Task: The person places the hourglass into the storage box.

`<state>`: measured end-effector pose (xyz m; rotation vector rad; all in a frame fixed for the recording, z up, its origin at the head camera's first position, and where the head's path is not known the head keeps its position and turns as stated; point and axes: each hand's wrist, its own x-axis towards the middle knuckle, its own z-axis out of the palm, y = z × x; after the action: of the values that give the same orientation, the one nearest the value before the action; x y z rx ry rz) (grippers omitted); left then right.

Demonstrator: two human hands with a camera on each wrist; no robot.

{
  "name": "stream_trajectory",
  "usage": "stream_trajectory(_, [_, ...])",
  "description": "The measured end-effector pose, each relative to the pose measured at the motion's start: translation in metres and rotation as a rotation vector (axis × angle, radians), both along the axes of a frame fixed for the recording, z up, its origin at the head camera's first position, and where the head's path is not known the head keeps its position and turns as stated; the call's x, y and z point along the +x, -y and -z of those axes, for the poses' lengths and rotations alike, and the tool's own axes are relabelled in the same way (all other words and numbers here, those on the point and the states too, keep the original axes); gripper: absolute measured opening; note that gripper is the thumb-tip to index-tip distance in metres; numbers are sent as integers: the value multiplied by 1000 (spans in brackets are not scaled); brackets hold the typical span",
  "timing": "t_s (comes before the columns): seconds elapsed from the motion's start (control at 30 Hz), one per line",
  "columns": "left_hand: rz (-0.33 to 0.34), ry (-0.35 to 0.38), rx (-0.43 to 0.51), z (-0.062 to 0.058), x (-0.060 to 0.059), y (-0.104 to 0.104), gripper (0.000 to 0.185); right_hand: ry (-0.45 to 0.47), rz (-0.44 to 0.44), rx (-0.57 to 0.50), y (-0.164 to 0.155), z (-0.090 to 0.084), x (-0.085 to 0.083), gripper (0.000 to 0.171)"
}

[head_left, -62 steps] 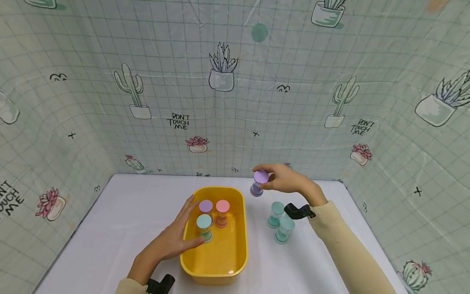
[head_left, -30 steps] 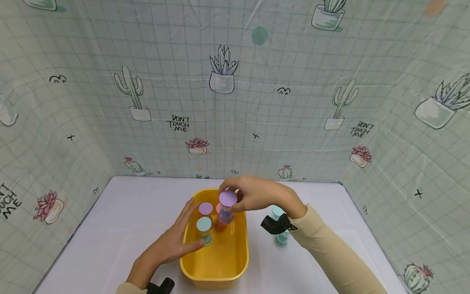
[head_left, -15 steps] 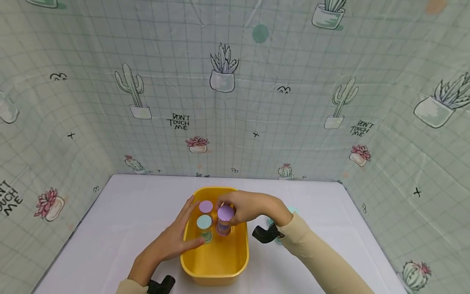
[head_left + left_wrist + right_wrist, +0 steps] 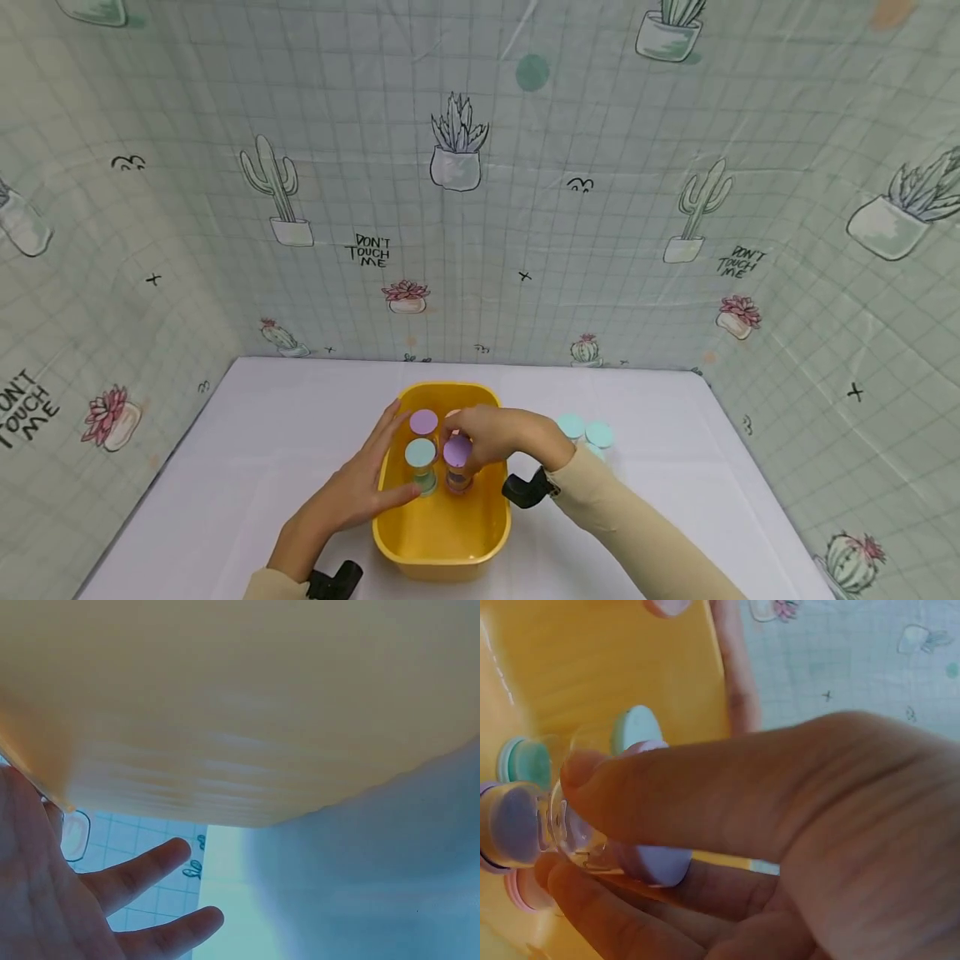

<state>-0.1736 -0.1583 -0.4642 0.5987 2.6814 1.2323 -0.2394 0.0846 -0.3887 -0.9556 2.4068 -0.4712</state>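
A yellow tub (image 4: 442, 523) stands on the white table. Inside it my right hand (image 4: 486, 437) grips a purple-capped sand timer (image 4: 457, 455) near the tub floor. Beside this timer stand a teal-capped timer (image 4: 420, 454) and another purple-capped timer (image 4: 423, 422). A pink one behind my fingers is mostly hidden. My left hand (image 4: 358, 490) rests flat against the tub's left rim with fingers straight. The right wrist view shows my thumb and fingers (image 4: 705, 802) round the purple timer (image 4: 654, 864), above the tub (image 4: 592, 660). The left wrist view shows the tub wall (image 4: 240, 712) and my straight fingers (image 4: 146, 870).
Two teal-capped timers (image 4: 572, 426) (image 4: 599, 434) stand on the table right of the tub, just behind my right forearm. A cactus-print sheet (image 4: 480, 208) walls the table at the back and on both sides. White tabletop (image 4: 262, 433) lies left of the tub.
My right hand carried the purple timer from above the table at the right into the tub and lowered it next to the teal one. My left hand stayed on the rim.
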Motion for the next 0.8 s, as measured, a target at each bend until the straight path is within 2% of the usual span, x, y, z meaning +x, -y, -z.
stream_trajectory(0.13, [1, 9, 4, 1, 1, 1, 100, -3, 31, 42, 4, 5, 1, 27])
stream_trajectory(0.43, [0, -32, -2, 2, -1, 1, 99, -45, 66, 99, 11, 11, -1, 25])
stream_trajectory(0.8, [1, -16, 7, 2, -1, 2, 98, 5, 148, 129, 21, 13, 2, 24])
